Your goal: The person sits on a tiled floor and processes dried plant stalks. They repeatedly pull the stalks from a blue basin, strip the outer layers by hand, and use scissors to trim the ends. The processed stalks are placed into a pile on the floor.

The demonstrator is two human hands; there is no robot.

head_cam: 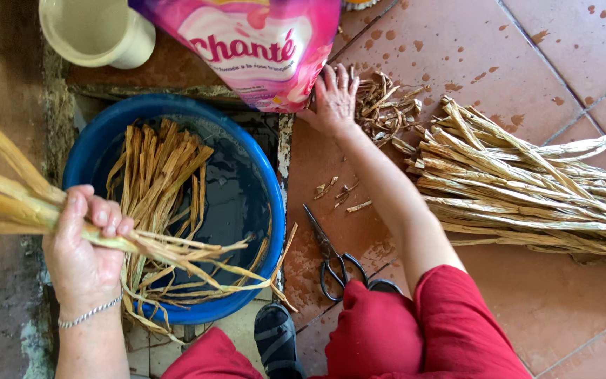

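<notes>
Right, the left hand (82,242) sits down at eight o'clock, fingers curled tight round a bundle of pale yellow dried plant strips (15,203); the thick end of the bundle runs off toward nine o'clock and its frayed tips trail out over the round blue plastic basin (261,182). That basin holds dark water, and a second clutch of tan soaked strips (152,165) lies fanned inside it, leaning from the near rim up toward eleven o'clock. Over at twelve o'clock the right hand (334,98) is stretched well forward, fingers spread and closed on the lower edge of a glossy pink plastic pouch (254,49), which hangs tilted just above the basin's far rim. Just beside that hand, at one o'clock, there's a small heap of short brown offcuts (384,105) on the reddish tiled floor (527,295). At three o'clock a big sheaf of long straw-coloured stalks (527,182) lies flat across the tiles. A pair of dark metal scissors (331,256) rests shut near six o'clock, between basin and sheaf, a few loose scraps just above them. A cream plastic cup (96,31) stands at eleven o'clock, and a bent knee in red cloth (401,330) fills the bottom edge.
</notes>
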